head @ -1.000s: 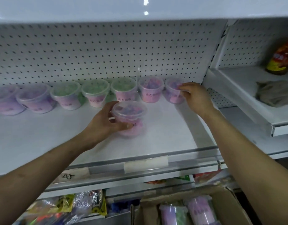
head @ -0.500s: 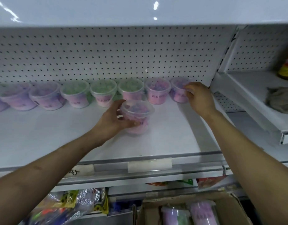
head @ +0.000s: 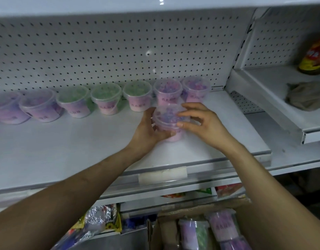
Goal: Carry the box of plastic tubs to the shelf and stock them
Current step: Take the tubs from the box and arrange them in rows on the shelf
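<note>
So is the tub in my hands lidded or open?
Lidded: a clear lid covers the tub, held by left hand and right hand.

Row of tubs along back of shelf, against pegboard. Front tub before row's right end, between left hand and right hand. Box below shelf, spare tubs inside. Cloth on side shelf, right.

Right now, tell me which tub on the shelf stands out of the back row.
The purple-filled tub held between left hand and right hand: it stands alone in front, while the others line the pegboard.
</note>
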`<state>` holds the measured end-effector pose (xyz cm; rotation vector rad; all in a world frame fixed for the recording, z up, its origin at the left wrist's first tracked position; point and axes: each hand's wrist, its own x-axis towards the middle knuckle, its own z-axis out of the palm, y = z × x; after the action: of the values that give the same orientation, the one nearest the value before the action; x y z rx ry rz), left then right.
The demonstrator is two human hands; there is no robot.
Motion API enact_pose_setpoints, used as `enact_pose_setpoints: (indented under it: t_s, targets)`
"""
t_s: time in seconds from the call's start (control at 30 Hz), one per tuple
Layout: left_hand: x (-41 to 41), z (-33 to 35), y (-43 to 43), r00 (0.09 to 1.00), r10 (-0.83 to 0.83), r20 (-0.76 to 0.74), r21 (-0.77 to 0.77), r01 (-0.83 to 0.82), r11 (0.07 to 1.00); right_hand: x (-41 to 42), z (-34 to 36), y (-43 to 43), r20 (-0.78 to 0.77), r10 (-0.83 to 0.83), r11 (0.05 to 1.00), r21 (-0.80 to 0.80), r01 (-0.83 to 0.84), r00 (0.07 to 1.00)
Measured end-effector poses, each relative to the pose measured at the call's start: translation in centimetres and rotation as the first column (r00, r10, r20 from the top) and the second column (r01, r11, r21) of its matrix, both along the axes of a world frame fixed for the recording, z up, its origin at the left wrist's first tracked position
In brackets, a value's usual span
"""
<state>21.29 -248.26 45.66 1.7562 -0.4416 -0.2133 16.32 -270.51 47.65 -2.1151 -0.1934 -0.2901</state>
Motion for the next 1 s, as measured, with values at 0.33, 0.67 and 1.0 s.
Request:
enact_pose_setpoints:
  t_s: [0.33,0.67,1.0]
  targets:
    - [2.5,0.2,-0.5,0.952,-0.283,0.119,0.437,0.206,0.876,-1.6,-0.7,-2.3,0.194,-0.069,0.944,-0.305,0.127,0.979]
    - [8.2,4.6,-1.8,0.722,-0.234,0.650,0.564,-0.252,0.787,-1.9,0.1,-5.4,0.198,-0.225,0.825,-0.482,0.295,0.954]
    - [10.7,4.7,-3.3,0.712,-0.302,0.634,0.631,-0.250,0.734,-0.6,1.2,-5.8,0.158,-0.252,0.803,-0.517,0.297,0.955]
